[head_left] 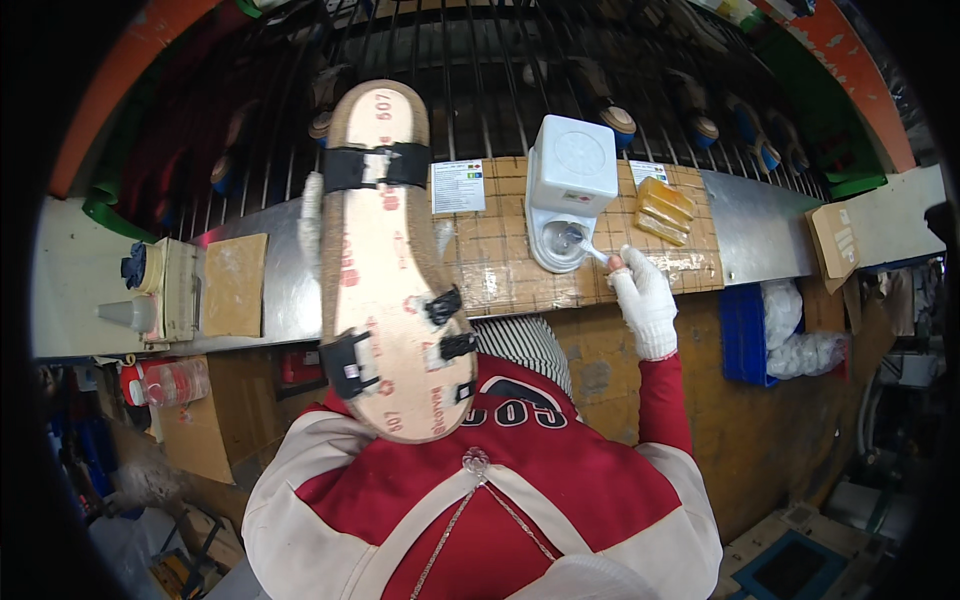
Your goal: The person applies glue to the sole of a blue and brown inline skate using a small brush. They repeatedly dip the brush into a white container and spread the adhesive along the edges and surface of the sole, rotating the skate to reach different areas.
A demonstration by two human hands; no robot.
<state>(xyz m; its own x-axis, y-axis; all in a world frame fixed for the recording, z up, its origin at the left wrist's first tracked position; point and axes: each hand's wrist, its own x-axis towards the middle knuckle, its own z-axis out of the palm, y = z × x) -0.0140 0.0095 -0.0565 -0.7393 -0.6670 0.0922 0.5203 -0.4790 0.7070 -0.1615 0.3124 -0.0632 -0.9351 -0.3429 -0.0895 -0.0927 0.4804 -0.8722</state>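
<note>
Hiding most of the left hand [311,215], whose grip I could not tell, the pale, black-strapped sandal [378,260] was over the bench's [285,215] front edge. The knit-gloved right hand [644,300] pinched a slim handle [597,253], its far end unclear inside a white plastic dispenser [575,168]. The sandal's long axis ran up the head view, narrower end away from the wearer.
</note>
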